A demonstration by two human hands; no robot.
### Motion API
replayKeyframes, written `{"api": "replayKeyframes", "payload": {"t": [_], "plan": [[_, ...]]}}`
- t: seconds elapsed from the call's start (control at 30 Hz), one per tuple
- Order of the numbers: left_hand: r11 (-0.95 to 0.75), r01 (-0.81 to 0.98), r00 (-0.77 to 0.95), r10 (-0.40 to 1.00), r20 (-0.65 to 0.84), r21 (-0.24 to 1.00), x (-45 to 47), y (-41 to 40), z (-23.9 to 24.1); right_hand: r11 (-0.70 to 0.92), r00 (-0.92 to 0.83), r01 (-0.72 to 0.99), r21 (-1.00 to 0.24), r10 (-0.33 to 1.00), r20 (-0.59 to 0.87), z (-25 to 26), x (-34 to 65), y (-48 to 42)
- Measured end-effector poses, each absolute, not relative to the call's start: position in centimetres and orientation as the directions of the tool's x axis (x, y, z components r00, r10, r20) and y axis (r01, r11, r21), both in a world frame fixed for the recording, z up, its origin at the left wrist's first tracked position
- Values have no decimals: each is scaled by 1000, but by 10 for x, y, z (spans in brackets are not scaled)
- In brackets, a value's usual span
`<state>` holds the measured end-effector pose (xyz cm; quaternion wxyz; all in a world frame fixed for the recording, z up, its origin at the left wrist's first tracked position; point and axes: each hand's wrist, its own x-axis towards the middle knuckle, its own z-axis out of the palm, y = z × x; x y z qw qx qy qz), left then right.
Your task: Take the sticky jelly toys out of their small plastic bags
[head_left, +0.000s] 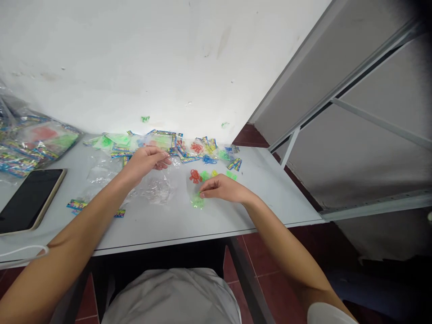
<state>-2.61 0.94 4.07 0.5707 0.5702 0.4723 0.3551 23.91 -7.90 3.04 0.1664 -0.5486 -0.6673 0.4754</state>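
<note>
Above the table, my left hand (148, 162) has its thumb and fingers drawn together. Clear film glints by its fingertips, but I cannot make out what they hold. Below it lies a heap of clear plastic bags (157, 186). The thumb and fingers of my right hand (224, 188) pinch the upper edge of a translucent green rubbery toy (198, 201) low over the table. A red toy (195, 176) lies just beyond these fingers. Beside it are a green toy (204, 176), a yellow toy (214, 173) partly behind my hand, and another green piece (231, 175).
Along the wall runs a row of bagged toys with printed cards (162, 141). A large clear bag of packaged toys (40, 139) stands at left, behind a phone (30, 200). Printed card strips (77, 205) lie near my left forearm. Green bits (145, 119) stick to the wall.
</note>
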Motion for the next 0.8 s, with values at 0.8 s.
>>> {"api": "replayKeyframes", "payload": {"t": [0.8], "plan": [[-269,552,619,766,-172,790,-38,8,30,164,-285,831,-532,946,-153,58,212,-40]]}}
